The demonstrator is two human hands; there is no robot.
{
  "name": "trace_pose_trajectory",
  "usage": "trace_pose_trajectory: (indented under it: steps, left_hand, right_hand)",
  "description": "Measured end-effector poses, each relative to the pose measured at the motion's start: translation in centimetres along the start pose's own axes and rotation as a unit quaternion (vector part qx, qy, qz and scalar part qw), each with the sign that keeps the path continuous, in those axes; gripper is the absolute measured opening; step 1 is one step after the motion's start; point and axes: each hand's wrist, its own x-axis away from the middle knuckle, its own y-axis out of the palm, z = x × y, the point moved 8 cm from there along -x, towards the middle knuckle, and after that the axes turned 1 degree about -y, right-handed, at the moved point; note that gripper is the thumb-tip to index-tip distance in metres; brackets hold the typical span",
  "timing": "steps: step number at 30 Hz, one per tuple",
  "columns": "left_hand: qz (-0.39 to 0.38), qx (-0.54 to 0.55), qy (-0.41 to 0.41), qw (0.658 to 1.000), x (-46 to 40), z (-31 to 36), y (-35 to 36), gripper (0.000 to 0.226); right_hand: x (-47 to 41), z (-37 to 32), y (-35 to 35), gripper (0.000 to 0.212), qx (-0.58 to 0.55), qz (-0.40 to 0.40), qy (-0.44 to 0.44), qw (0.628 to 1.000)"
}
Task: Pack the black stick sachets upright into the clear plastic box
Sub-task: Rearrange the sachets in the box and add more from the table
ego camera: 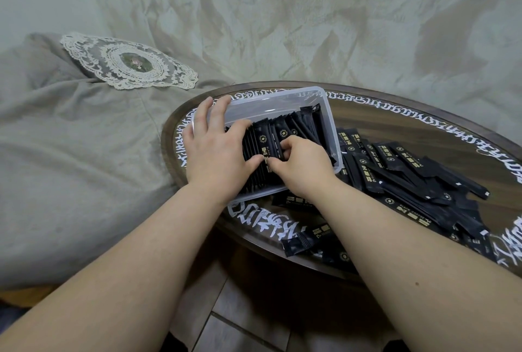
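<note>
From the head camera I saw the clear rectangular plastic box [282,100] sitting on the left part of the round glass-topped table with white script around its rim [395,103]. A row of black stick sachets with gold print [285,132] stood leaning inside the box. The left hand [217,151] lay over the box's left end, its fingers spread, fingertips on the far rim and thumb pressed against the packed sticks. The right hand [303,164] was inside the box with its fingers curled tight onto the sachets in the middle of the row. A loose pile of the same black sachets [409,179] lay flat on the glass just right of the box. A white lace doily [127,62] rested on grey-green fabric [70,139] to the left.
</note>
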Motion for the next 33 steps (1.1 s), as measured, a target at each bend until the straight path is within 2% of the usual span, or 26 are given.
trace_pose_trajectory:
  steps: [8, 16, 24, 33]
  left_hand:
    - [0.001, -0.001, -0.001, 1.000, 0.00, 0.09, 0.01, 0.061]
    - [0.006, 0.001, 0.002, 1.000, -0.01, 0.07, -0.10, 0.060]
    - [-0.002, -0.004, 0.001, 1.000, -0.05, 0.14, -0.07, 0.061]
    - [-0.007, -0.003, -0.002, 1.000, -0.13, 0.05, 0.02, 0.060]
  right_hand:
    - [-0.53, -0.07, 0.66, 0.038, 0.007, -0.008, 0.027, 1.000]
    - [-0.55, 0.08, 0.25, 0.046, -0.036, -0.012, 0.020, 0.999]
    - [-0.73, 0.02, 0.72, 0.040, -0.029, -0.011, 0.015, 0.999]
    - [-0.19, -0.91, 0.33, 0.034, -0.033, 0.008, -0.029, 0.999]
